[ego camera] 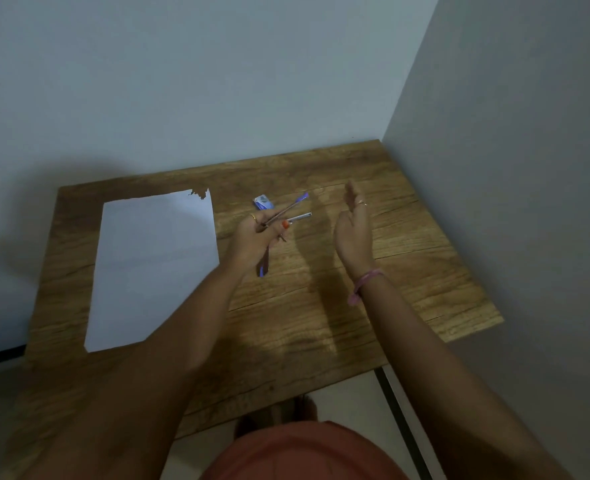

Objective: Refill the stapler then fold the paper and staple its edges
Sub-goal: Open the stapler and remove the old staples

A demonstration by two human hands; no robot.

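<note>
From the head view, the left hand (257,233) is gripping the opened stapler (279,216) at the centre of the frame, fingers curled round it, its blue top arm swinging up toward the upper right and the metal staple channel pointing right. The right hand (352,230) is hovering just right of centre, fingers straight and holding nothing (a pink band is circling its wrist). The white paper (155,265) is lying flat on the wooden surface (408,265) at centre left. A small staple box (262,202) is sitting on it just above the stapler.
</note>
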